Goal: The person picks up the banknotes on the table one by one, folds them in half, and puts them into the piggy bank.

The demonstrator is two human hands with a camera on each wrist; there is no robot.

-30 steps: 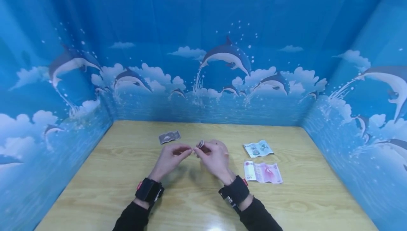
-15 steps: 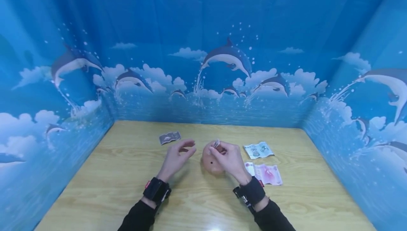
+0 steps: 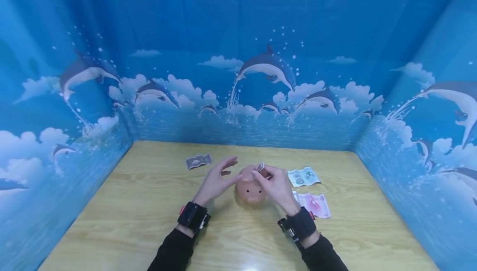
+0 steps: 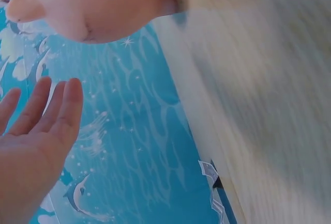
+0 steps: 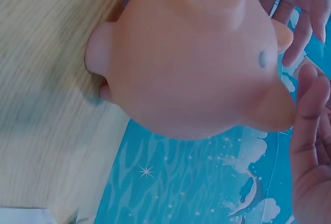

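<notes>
A pink piggy bank (image 3: 250, 194) stands on the table between the two hands, its snout and eyes toward me. My right hand (image 3: 275, 186) pinches a small folded banknote (image 3: 260, 166) between thumb and fingertips, right over the top of the piggy bank. On the other side, my left hand (image 3: 217, 180) is held up with fingers spread and holds nothing, close beside the piggy bank. In the left wrist view the left fingers (image 4: 71, 105) are straight, below the pig's body (image 4: 103, 6). The right wrist view shows the right hand (image 5: 313, 146) near the pig's ear (image 5: 276, 107).
A brownish banknote (image 3: 198, 161) lies at the back left of the wooden table (image 3: 149, 209). To the right lie a green banknote (image 3: 303, 176) and, nearer me, a pink banknote (image 3: 316, 204), partly behind the right wrist. Blue dolphin curtains (image 3: 208, 126) enclose the back and sides.
My hands were fingertip to fingertip at the folded banknote and have parted. The right hand moved right with the note, uncovering the piggy bank's face. The left hand spread its fingers.
</notes>
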